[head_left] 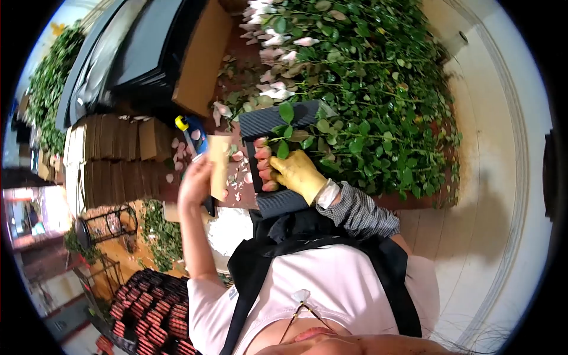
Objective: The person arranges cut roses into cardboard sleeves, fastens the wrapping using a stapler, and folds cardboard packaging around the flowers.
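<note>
My left hand [197, 179], bare, grips a narrow tan cardboard strip [219, 167] held upright over the table. My right hand [297, 174], in a yellow glove, lies with its fingers curled against a row of pink roses [263, 164]. The roses' heads line up on a dark corrugated sheet [278, 204], whose other flap [269, 120] extends beyond them. Green rose leaves [286, 112] stick up beside the glove. The glove hides part of the stems.
A large heap of leafy rose stems [378, 100] covers the table's right side, with pale wrapped heads [275, 90] at its left. Folded cardboard [112, 160] is stacked at left near a yellow-and-blue tool [183, 124]. Loose petals [238, 155] litter the tabletop. Several packed rose bundles [154, 307] stand lower left.
</note>
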`<state>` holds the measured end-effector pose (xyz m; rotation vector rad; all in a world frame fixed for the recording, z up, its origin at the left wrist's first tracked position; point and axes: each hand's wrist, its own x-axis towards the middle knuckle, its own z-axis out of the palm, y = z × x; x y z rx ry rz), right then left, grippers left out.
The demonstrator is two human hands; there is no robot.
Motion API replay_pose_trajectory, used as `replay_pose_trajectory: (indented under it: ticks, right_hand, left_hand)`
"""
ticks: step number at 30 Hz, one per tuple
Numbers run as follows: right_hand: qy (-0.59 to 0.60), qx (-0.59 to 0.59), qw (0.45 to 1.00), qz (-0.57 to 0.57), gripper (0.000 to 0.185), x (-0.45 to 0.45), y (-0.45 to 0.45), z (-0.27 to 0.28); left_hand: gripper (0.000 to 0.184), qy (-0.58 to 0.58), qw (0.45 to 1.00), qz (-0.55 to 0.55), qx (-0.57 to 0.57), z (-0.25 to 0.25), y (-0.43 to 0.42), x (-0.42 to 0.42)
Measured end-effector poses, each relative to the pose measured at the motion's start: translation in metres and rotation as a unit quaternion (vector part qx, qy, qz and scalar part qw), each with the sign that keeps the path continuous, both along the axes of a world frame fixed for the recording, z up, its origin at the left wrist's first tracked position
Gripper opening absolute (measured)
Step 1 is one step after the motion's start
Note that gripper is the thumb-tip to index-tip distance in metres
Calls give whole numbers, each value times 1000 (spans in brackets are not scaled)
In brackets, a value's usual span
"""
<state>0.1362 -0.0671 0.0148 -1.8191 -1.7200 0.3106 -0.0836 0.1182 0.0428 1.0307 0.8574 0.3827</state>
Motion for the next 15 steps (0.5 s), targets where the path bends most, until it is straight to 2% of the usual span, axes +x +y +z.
replay_pose_trajectory:
  ticks: [1, 2, 3, 4, 5, 6, 7, 8, 10, 12, 14, 15]
  right_hand:
    - [111, -46, 993, -13, 23, -1, -1, 13]
    - [29, -42, 999, -7, 24, 2, -2, 0]
    - [-54, -34, 998, -4, 26, 4, -3, -13]
    - [31, -126, 992, 5, 29, 12, -5, -5]
    - [185, -163, 969, 11, 29, 24, -8, 5]
    - [333, -193, 923, 17, 31, 35, -10, 19]
    - [446, -130, 884, 54, 32, 37, -3, 0]
    - [290, -253, 923, 20, 31, 52, 0, -16]
    - [328, -145, 933, 11, 33, 46, 3, -32]
    - [222, -199, 950, -95, 30, 33, 6, -10]
    - [168, -143, 964, -151, 34, 17, 1, -2]
    - [153, -172, 958, -172, 32, 15, 3, -4]
  left_hand:
    - [31, 7, 999, -41, -5, -12, -17, 16]
    - [33, 14, 997, -80, -10, -23, -32, 29]
    - [36, 52, 992, -100, 58, -25, -50, 46]
    - [40, 88, 981, -119, 127, -26, -61, 59]
    - [43, 154, 959, -137, 194, -34, -65, 66]
    - [46, 217, 928, -153, 261, -39, -67, 73]
    - [50, 249, 909, -140, 304, -39, -69, 75]
    - [54, 205, 925, -84, 309, -69, -68, 71]
    - [61, 315, 834, -126, 434, -54, -69, 72]
    - [67, 367, 790, -84, 484, -25, -77, 80]
    - [74, 282, 730, -114, 612, -30, -63, 74]
    - [80, 250, 691, -169, 656, -8, -69, 79]
